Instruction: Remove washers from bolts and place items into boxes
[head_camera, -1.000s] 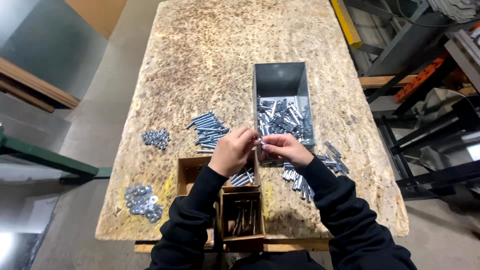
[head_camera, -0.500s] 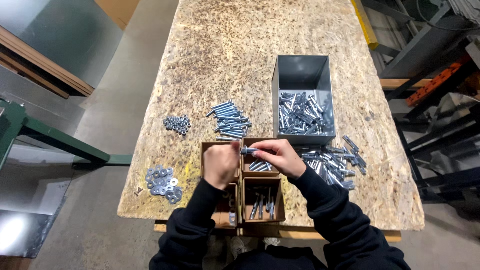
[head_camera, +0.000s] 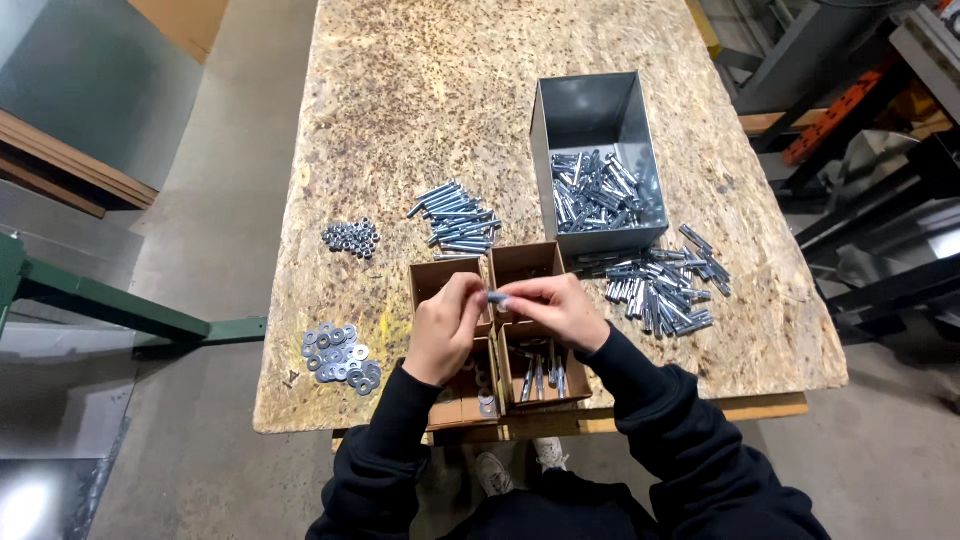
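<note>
A: Taking the divided cardboard box (head_camera: 500, 330) on the chipboard table (head_camera: 420, 100) as the mark, what lies round it?

B: The grey metal bin (head_camera: 598, 160) of bolts stands beyond its right corner, loose bolts (head_camera: 660, 285) just right, washers (head_camera: 340, 352) well left.

A: And the hands?

B: The left hand (head_camera: 447, 330) and right hand (head_camera: 555, 308) meet above the box, fingertips pinched together on one small bolt (head_camera: 496, 297). Half a second ago they hovered there too, the bolt held alike.

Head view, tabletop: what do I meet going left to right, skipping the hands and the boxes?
Washers → nuts → bolt pile → grey bin → loose anchor bolts.
</note>
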